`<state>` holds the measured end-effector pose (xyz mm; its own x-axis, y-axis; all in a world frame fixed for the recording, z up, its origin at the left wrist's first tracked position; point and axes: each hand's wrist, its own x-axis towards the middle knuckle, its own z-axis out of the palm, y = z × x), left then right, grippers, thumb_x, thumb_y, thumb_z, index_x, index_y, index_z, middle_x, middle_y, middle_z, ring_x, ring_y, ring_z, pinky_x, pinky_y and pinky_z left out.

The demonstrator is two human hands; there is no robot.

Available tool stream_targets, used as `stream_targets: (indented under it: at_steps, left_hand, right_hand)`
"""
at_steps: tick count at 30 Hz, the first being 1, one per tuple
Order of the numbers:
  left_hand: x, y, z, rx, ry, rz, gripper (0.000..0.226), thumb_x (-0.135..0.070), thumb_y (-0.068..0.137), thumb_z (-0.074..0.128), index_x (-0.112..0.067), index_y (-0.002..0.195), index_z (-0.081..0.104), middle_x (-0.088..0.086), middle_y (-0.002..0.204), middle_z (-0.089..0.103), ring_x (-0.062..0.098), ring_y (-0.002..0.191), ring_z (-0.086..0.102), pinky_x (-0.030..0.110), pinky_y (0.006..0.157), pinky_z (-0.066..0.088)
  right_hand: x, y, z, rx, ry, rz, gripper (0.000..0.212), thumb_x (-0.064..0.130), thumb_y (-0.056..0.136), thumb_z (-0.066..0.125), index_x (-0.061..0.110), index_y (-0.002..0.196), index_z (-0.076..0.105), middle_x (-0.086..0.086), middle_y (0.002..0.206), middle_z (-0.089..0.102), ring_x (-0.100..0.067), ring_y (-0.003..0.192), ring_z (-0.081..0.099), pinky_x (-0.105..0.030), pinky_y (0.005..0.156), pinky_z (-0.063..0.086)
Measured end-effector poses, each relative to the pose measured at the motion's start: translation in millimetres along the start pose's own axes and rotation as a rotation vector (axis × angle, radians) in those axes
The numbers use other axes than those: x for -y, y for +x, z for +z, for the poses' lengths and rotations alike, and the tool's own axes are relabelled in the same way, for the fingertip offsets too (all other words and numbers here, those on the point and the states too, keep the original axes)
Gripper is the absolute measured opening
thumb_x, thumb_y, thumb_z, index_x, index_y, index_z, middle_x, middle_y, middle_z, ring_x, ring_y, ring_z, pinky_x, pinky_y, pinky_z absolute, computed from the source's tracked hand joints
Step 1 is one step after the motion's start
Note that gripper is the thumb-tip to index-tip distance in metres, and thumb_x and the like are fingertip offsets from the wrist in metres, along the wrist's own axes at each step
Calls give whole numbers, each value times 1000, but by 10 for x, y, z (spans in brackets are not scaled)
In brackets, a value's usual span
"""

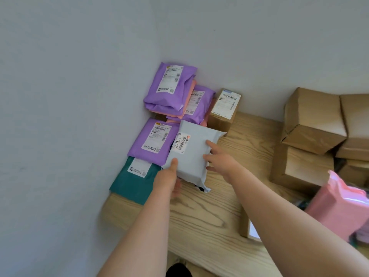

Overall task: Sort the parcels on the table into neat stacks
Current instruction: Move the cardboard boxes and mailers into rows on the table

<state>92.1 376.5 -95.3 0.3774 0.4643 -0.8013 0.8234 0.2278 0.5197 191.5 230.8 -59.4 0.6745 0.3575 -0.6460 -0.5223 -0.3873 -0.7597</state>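
Teal mailer [129, 182] sits left of the left-hand fingers, far end tucked under a purple mailer [153, 136]. Left hand [167, 177] pinches the grey mailer [191, 156] at its near-left corner: thumb on top, fingers underneath, mostly hidden. Grey mailer sits between both hands, overlapping the purple one; can't tell if it's lifted off the worktop [209, 208]. Right hand [219, 161]: fingers spread, straight, resting on its right edge. Beyond those fingertips: small labelled carton [225, 106]. Right of them: brown boxes [311, 120], then a pink mailer [337, 206], both cut off by the frame edge.
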Motion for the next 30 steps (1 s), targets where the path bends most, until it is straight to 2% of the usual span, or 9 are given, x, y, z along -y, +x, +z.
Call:
stream_targets:
  at_steps: [5, 9, 13, 16, 19, 23, 26, 28, 30]
  left_hand:
    - [-46, -255, 66, -62, 277, 143, 81, -78, 88, 37, -4, 65, 61, 4, 53, 55, 22, 48, 52, 31, 57, 49]
    - [61, -460, 355, 251, 349, 159, 66, -67, 92, 48, -10, 61, 56, 1, 46, 46, 17, 42, 45, 23, 50, 37]
    - [269, -569, 824, 409, 340, 140, 34, -41, 98, 57, -8, 90, 61, 5, 69, 58, 17, 55, 56, 23, 50, 44]
    - [435, -620, 1170, 376, 315, 135, 34, -33, 100, 57, -8, 123, 56, 9, 101, 62, 27, 88, 63, 26, 56, 50]
    - [636, -626, 1395, 333, 393, 184, 45, -35, 101, 54, -11, 139, 53, 12, 119, 62, 28, 98, 61, 30, 72, 52]
    - [833, -824, 1597, 317, 508, 282, 45, -30, 105, 44, -9, 145, 47, 12, 149, 48, 28, 137, 45, 34, 112, 36]
    - [897, -975, 1680, 300, 496, 322, 41, -28, 106, 43, -9, 142, 51, 9, 147, 51, 25, 135, 46, 26, 103, 35]
    - [938, -1023, 1700, 293, 410, 289, 39, -34, 103, 49, -14, 135, 56, 8, 139, 57, 26, 124, 52, 29, 100, 39]
    - [978, -1065, 1685, 312, 251, 220, 32, -43, 96, 59, -19, 118, 57, 3, 127, 63, 23, 113, 58, 38, 102, 44]
  right_hand:
    - [-74, -216, -272, -221, -1, 5, 41, 13, 98, 54, 22, 138, 57, -5, 104, 63, -32, 108, 63, -44, 99, 50]
    - [-344, -534, -646, -405, -10, -54, 35, 10, 97, 51, 20, 127, 66, -3, 79, 60, -19, 69, 54, -40, 75, 53]
    - [-731, -902, -1069, -570, -19, -69, 35, 14, 97, 51, 25, 127, 64, -5, 114, 68, -14, 61, 55, -29, 60, 48]
    - [-1062, -1096, -1308, -577, -72, -9, 42, 18, 97, 55, 21, 138, 55, -2, 130, 62, -15, 99, 59, -27, 81, 44]
    - [-1352, -1195, -1354, -484, -161, 125, 55, 21, 96, 59, 14, 148, 43, -6, 142, 54, -23, 122, 54, -31, 95, 42]
    - [-1655, -1283, -1316, -343, -170, 218, 58, 23, 97, 57, 11, 151, 39, -7, 140, 56, -20, 109, 58, -31, 91, 49]
    - [-1755, -1312, -1269, -239, -165, 212, 42, 20, 96, 54, 17, 138, 55, -1, 126, 65, -16, 98, 63, -36, 82, 56]
    - [-1773, -1351, -1282, -237, -174, 202, 41, 21, 96, 55, 19, 136, 54, -2, 126, 65, -21, 105, 64, -40, 87, 56]
    - [-1746, -1420, -1321, -217, -136, 173, 46, 22, 96, 58, 22, 141, 50, -1, 126, 65, -18, 104, 64, -31, 75, 54]
